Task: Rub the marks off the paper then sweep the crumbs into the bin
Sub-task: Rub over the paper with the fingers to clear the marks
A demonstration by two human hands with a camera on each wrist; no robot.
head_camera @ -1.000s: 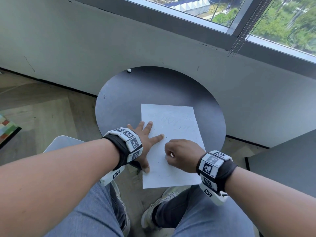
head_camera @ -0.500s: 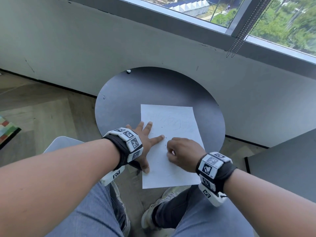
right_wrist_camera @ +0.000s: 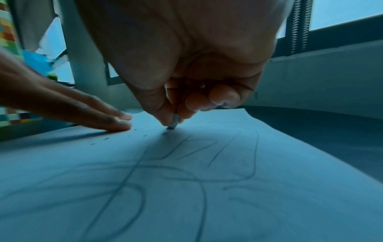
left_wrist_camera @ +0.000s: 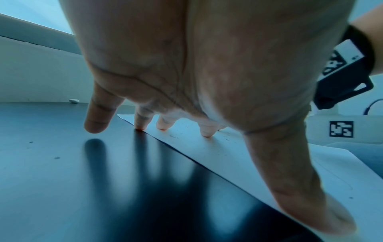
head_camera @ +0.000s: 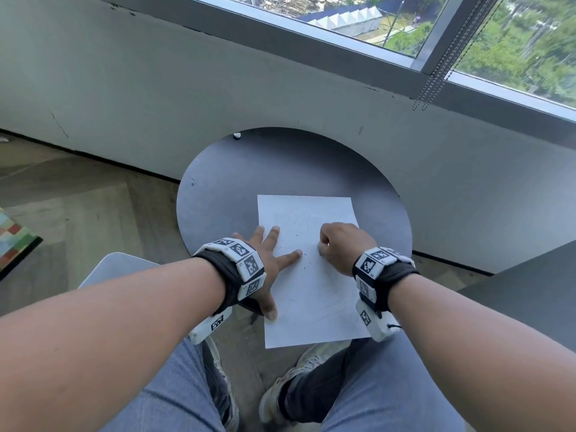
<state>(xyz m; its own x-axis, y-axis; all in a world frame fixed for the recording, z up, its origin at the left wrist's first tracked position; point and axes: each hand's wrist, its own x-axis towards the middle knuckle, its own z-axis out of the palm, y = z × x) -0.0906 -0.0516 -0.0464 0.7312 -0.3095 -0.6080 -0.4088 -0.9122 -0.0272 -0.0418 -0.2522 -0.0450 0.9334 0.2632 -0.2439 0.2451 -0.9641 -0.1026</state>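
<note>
I see paper point(head_camera: 311, 291) on round dark table point(head_camera: 233, 188), near edge overhanging. My left hand point(head_camera: 268, 260) flat, fingers spread, pressing paper. My right hand point(head_camera: 339, 244) pinching small eraser point(right_wrist_camera: 173, 122), tip touching paper among crumbs point(right_wrist_camera: 105, 138).

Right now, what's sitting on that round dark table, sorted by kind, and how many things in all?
Sheets of paper: 1
Erasers: 2, one pinched in the right hand at, one small white piece at the table's far edge
Hands on the paper, with the left hand: 2
Total: 5
</note>
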